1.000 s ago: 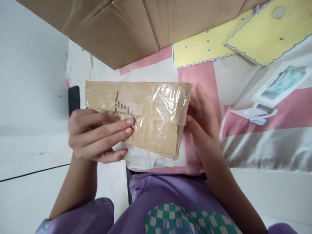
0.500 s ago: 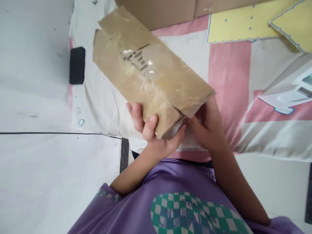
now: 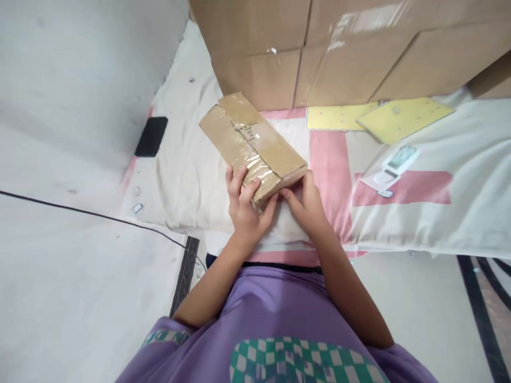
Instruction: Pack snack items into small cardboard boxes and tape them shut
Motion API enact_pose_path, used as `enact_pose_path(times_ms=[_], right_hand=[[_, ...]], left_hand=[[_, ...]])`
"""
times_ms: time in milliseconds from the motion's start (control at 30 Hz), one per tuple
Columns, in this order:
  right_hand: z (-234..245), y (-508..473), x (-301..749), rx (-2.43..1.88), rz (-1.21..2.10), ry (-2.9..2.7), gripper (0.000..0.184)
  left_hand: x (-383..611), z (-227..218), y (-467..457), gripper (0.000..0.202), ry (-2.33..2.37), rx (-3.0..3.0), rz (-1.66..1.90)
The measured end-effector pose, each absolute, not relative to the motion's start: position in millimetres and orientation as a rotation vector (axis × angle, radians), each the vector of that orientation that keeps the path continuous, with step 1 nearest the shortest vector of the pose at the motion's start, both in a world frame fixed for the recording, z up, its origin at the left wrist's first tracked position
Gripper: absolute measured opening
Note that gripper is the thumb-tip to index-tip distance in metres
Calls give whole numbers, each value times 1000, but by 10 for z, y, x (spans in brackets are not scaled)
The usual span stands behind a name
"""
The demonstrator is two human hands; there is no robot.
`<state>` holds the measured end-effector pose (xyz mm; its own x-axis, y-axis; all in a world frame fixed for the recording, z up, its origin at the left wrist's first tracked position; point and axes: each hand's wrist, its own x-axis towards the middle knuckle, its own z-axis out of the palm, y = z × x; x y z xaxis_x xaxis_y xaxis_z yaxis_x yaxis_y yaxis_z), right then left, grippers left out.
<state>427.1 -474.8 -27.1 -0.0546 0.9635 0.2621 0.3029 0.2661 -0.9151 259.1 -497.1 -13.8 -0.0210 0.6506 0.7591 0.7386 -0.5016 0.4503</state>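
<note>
A small brown cardboard box (image 3: 275, 143), with clear tape over its seam and dark printed marks, is tilted between my two hands above the cloth. My left hand (image 3: 247, 207) grips its near left corner, fingers over the top face and thumb at the near end. At the near right end, my right hand (image 3: 305, 205) has its thumb at the lower edge, with the other fingers partly hidden behind the box. What the box contains cannot be seen.
Large taped cardboard boxes (image 3: 263, 80) stand at the back. Yellow sheets (image 3: 407, 118) and a white printed card (image 3: 393, 166) lie on the pink and white cloth (image 3: 329, 175). A black block (image 3: 151, 136) is by the left wall, and a dark cable (image 3: 91, 214) runs across there.
The box is lower and farther from the camera, still in both hands. The view has shifted, bringing more of the large cardboard boxes into sight.
</note>
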Motion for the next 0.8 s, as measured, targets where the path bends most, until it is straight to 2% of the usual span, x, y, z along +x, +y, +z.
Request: enact_pose_path(times_ms=[100, 233, 467, 567, 800], right_hand=[[-262, -4748, 4248, -1258, 823, -1543, 36], [-265, -4753, 4253, -1237, 865, -1547, 40], [-231, -4793, 4265, -1168, 902, -1572, 49], [-218, -4788, 4259, -1187, 875, -1569, 54], [-279, -4756, 4207, -1215, 836, -1520, 53]], left_hand=[[2579, -72, -4985, 58, -1483, -2175, -1585], [2555, -65, -5001, 56, -1459, -2190, -1592], [2565, -165, -5015, 74, -1495, -2223, -1668], [2614, -209, -5011, 69, -1533, -2190, -1733], [2532, -270, -4978, 62, -1534, -2178, -1750]])
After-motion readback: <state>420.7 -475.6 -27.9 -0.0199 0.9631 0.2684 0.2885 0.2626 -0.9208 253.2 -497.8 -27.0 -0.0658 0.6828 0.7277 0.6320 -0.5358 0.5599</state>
